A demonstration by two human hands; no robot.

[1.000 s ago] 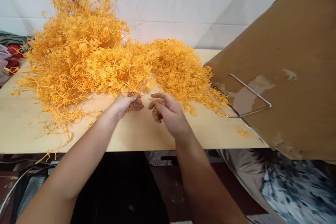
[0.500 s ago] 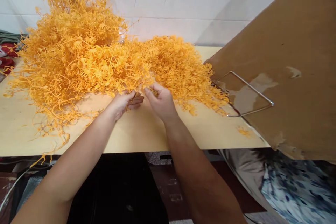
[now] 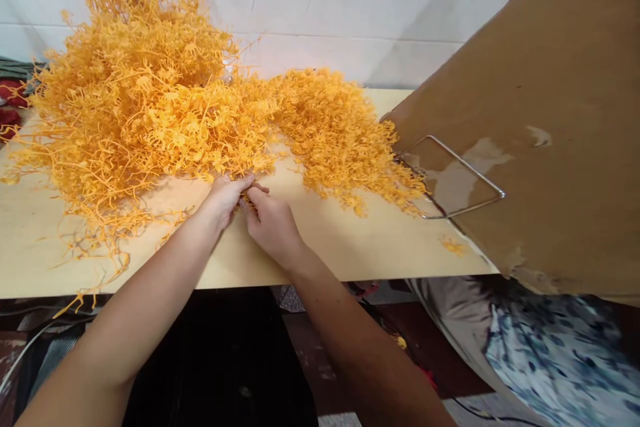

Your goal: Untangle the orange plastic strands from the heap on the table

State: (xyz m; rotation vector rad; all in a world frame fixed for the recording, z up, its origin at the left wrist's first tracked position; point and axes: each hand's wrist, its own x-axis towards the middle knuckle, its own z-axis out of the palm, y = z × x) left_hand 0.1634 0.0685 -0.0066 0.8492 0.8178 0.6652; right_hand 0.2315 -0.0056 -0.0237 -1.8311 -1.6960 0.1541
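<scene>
A big heap of tangled orange plastic strands covers the left and middle of a pale wooden table. A flatter mound of small orange pieces lies to its right. My left hand pinches strands at the near edge of the big heap. My right hand has its fingertips pressed against my left hand's, closed on the same strands. What sits between the fingers is mostly hidden.
A large brown cardboard sheet leans over the table's right end, with a bent metal wire frame against it. White tiled wall stands behind. Patterned blue-white cloth lies below right. Red and green fabric sits far left.
My right hand moved left from the small-piece mound to meet my left hand at the edge of the big heap. My left hand stayed nearly in place.
</scene>
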